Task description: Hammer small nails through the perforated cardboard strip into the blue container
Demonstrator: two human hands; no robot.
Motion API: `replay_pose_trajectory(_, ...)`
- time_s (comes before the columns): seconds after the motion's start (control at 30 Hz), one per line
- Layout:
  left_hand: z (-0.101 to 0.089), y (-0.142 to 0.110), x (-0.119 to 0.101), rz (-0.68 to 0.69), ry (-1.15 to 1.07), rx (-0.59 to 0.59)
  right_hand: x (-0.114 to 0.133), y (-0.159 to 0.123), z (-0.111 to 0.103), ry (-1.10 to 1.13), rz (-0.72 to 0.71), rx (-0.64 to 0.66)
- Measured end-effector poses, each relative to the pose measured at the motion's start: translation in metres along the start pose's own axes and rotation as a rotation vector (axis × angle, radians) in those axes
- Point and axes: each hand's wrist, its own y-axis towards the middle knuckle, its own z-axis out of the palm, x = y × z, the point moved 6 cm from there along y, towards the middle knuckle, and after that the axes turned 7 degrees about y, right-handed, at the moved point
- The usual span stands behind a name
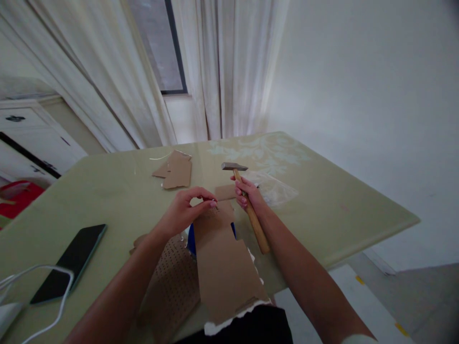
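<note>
My right hand (247,190) is wrapped round the wooden handle of a hammer (258,229), close below its metal head, which is raised above the table. My left hand (190,208) pinches a small, thin nail (216,207) point-down at the far end of a torn cardboard strip (222,267). Small marks or holes dot the strip near the fingertips. Beneath the strip, a blue object (191,240) shows at both sides; most of it is hidden. Another cardboard piece (175,272), covered with rows of small holes, lies under my left forearm.
Cardboard scraps (178,171) lie farther back on the pale green table (344,205). A clear plastic bag (274,188) is beyond my right hand. A dark phone (71,263) and a white cable (68,291) are at the left. A wall (376,95) stands on the right.
</note>
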Motion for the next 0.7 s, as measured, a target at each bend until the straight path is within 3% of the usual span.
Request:
replay_pose_trajectory(0.23, -0.001, 0.008, 0.007, 0.009, 0.05, 0.307, -0.002, 0.0, 0.002, -0.001, 0.009, 0.013)
replay_pose_trajectory(0.7, 0.0, 0.008, 0.011, 0.028, 0.028, 0.388, 0.009, -0.007, 0.006, -0.013, -0.034, -0.015)
